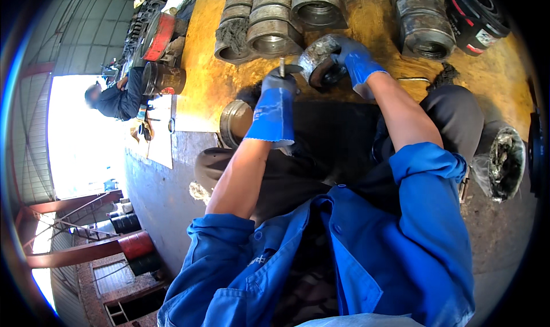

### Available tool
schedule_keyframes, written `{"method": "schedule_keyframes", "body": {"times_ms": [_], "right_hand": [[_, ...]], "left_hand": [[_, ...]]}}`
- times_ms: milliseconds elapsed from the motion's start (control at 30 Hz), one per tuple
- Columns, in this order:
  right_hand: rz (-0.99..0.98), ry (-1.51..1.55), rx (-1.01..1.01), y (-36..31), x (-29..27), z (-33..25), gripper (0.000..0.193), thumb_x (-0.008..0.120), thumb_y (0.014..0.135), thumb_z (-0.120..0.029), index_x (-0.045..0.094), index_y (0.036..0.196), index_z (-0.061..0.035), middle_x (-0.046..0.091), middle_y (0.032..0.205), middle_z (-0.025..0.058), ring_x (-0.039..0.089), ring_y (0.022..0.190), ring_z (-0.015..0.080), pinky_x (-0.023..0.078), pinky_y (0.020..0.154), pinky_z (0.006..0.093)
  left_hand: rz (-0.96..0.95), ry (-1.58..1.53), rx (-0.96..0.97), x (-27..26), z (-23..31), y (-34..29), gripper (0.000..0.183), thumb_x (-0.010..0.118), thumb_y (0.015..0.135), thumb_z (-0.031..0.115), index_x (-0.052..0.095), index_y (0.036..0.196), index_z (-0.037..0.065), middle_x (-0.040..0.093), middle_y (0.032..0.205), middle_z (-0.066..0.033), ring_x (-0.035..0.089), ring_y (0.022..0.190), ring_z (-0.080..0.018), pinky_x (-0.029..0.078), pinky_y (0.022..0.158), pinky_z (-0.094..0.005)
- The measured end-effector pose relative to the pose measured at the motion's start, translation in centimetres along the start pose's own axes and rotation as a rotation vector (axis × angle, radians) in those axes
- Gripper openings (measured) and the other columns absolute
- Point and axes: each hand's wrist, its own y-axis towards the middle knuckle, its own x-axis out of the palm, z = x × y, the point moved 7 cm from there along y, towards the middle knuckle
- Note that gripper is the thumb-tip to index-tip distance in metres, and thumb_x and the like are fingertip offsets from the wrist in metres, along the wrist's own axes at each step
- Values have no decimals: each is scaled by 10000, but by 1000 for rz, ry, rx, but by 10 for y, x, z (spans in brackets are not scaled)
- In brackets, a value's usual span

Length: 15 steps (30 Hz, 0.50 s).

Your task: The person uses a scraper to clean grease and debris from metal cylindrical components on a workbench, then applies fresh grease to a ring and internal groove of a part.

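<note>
Both my hands wear blue gloves with dark, grimy fingers. My right hand (354, 59) grips the right side of a greasy metal ring (314, 56), which is tilted so its dark bore faces me. Just left of the ring, my left hand (281, 85) is closed around a small tool (282, 67) with a short metal rod and a dark flat piece showing above the fingers. Most of that tool is hidden in the glove. Beside my left wrist stands a loose metal ring (234, 123) on its edge.
Rows of metal rings (274, 32) lie ahead on the yellow surface (197, 57), with another row (425, 26) farther right. A black bucket (476, 20) stands at the far right. Near my right knee is a plastic-lined container (504, 161). Another person (117, 98) sits at the left.
</note>
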Motion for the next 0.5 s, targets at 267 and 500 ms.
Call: {"method": "schedule_keyframes", "body": {"times_ms": [267,500], "right_hand": [[-99,558,-416,-4,-82,-73,756,777,734,-457,539,1308,-25,610,1247,223,592,1164,298,460,991,399],[-287,258,-562,-101,-95,-173,731,804,699,-400,529,1264,-27,614,1218,222,594,1153,286,490,941,414]], "left_hand": [[11,-802,330,-21,78,-18,337,565,911,134,607,1208,-21,660,1091,-187,684,818,-242,554,654,-313],[35,-486,182,-25,86,-47,435,648,913,390,626,1233,97,680,1042,-96,638,887,-162,518,792,-315]]}}
